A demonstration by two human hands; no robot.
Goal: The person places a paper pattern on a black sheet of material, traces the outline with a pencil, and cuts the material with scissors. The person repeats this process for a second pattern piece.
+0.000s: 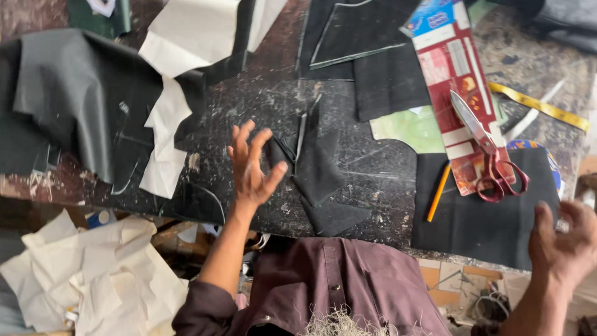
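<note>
- Fingers [244,138] of the left hand [250,167] were spread wide and lifted, holding nothing, palm hovering over the scarred dark worktable [373,180].
- Just at that hand's 3 o'clock lay the small black fabric cut-piece [320,180], flat on the table, pointed tabs reaching up toward 12; the thumb tip sat very near its left edge, but contact could not be made out.
- That piece looked light, thin and floppy — a soft cloth that would fold or slide if pushed; by my reckoning a pinch at a corner or along the straighter left edge would take it best.
- Right hand [563,246] sat far out at 4 o'clock, fingers curled at the edge of a larger black fabric panel [479,218]; whether it pinched the cloth could not be told.
- On that panel's top edge rested red-handled tailor's shears [488,149], blades pointing to 11, lying across a printed red cardboard strip [451,81].
- An orange pencil [438,193] lay beside the panel's left edge, and a yellow measuring tape [541,107] ran off at 2 o'clock.
- Cream lining pieces [165,140] and a grey cloth [74,93] were heaped at 9 to 10 o'clock.
</note>
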